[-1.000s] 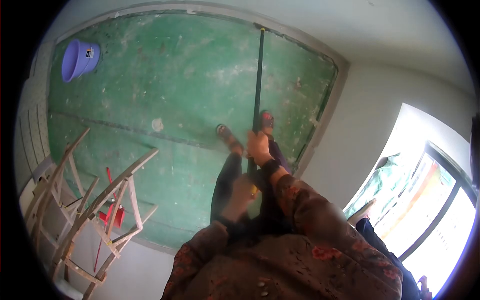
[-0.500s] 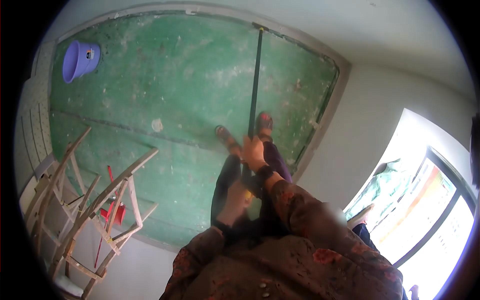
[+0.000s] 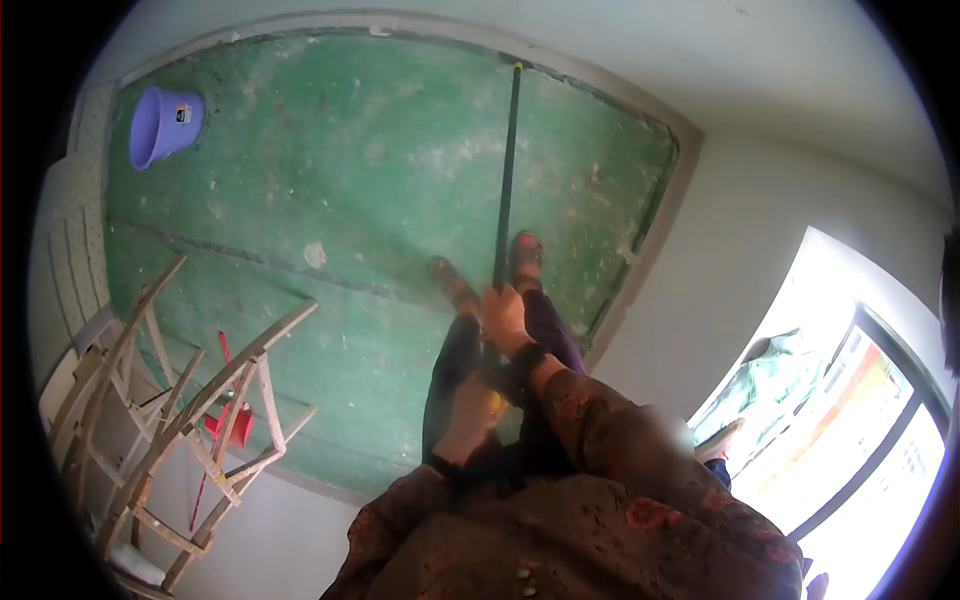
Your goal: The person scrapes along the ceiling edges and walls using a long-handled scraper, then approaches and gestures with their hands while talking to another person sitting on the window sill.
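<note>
A long dark pole slants away from me over the green floor, its yellow-tipped far end close to the base of the wall. What sits beyond that tip blends into the dark floor edge and I cannot make it out. My right hand is wrapped round the shaft just in front of my feet. Nearer my body, my left hand is closed round the lower end, where a yellow part shows. My forearms and legs partly hide this end.
A purple bucket stands on the floor at the far left. Wooden sawhorse-like frames and a red dustpan are at the lower left. Walls border the floor ahead and right; a bright window opens at right, with green cloth beside it.
The pole and both hands have shifted very slightly back toward me, and the view has moved a little too. My grip on the pole is the same.
</note>
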Demonstrator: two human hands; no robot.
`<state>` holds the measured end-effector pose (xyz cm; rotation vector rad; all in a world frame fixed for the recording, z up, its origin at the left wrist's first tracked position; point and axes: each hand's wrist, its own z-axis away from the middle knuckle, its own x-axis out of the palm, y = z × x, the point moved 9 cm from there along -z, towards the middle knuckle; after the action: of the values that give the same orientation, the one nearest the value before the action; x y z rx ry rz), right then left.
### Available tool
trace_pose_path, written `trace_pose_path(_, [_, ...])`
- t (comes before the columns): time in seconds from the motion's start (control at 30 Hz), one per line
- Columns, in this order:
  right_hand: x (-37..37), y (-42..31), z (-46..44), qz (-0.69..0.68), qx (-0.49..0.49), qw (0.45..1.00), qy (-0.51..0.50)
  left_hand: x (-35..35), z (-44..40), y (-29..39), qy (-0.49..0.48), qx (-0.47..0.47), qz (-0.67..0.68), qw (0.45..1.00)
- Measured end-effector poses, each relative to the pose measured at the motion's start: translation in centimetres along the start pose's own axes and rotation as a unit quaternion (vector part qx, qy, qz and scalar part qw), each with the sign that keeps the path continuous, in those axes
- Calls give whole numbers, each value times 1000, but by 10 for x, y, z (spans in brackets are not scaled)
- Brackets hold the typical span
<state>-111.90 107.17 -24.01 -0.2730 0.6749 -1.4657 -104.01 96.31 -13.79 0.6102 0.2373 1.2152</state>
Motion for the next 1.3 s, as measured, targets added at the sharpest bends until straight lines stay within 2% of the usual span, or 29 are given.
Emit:
trace_pose_path(0.17, [-5,-8,1,13,-96,995,12,3,-3,-17,7,-5,0,1000])
trace_pose_path(0.23, [-7,-11,8,-111,-4,994,-21,-1,0,-11,19,30,-44,998])
trace_pose_path(0.27, [-11,-23,9,-112,-6,994,-21,-4,-1,-8,20,32,-44,998])
trace_pose_path(0.33, [-13,-31,11,-200,23,979,-24,-5,5,-1,-3,22,0,1000])
trace_pose_path(0.47, [-8,-46,-2,-177,1,984,-22,-17,7,-5,28,-12,15,999])
trace_pose_path(0.53, [-20,-50,3,-183,61,981,35,-14,4,1,0,-19,-3,1000])
trace_pose_path(0.57, [-18,-46,0,-183,62,981,36,-13,3,4,-1,-20,-3,1000])
trace_pose_path(0.63, [-15,-57,-6,-143,-63,988,16,-13,3,5,1,-15,3,1000])
trace_pose_path(0.77, [-14,-52,-12,-177,-79,981,21,-14,0,6,-6,4,6,1000])
trace_pose_path(0.83, [-16,-74,-5,-106,-198,974,34,-14,3,15,-1,5,-6,1000])
trace_pose_path(0.87, [-15,-76,-5,-107,-201,973,33,-17,5,21,0,7,-7,1000])
trace_pose_path(0.9, [-12,-65,-10,-149,-57,987,12,-24,6,18,19,-54,-19,998])
trace_pose_path(0.93, [-5,-47,-11,-187,89,978,-10,-30,9,11,37,-116,-30,992])
trace_pose_path(0.97, [3,-32,-40,-179,0,984,-5,-33,10,12,38,-115,-30,992])
trace_pose_path(1.03, [20,1,-90,-165,-179,970,11,-33,7,29,-13,-17,72,997])
trace_pose_path(1.07, [22,-20,-89,-166,-183,969,10,-39,9,40,-11,-13,71,997])
trace_pose_path(1.13, [28,-28,-86,-130,3,992,7,-49,13,64,2,-20,106,994])
trace_pose_path(1.17, [37,-30,-87,-127,1,992,7,-56,13,63,2,-17,108,994])
trace_pose_path(1.23, [56,-37,-97,-102,-123,986,50,-78,18,63,2,11,41,999])
trace_pose_path(1.27, [70,-35,-94,-100,-125,986,47,-88,25,63,4,13,44,999])
trace_pose_path(1.3, [85,-55,-79,-115,-224,967,32,-99,34,69,12,16,45,999])
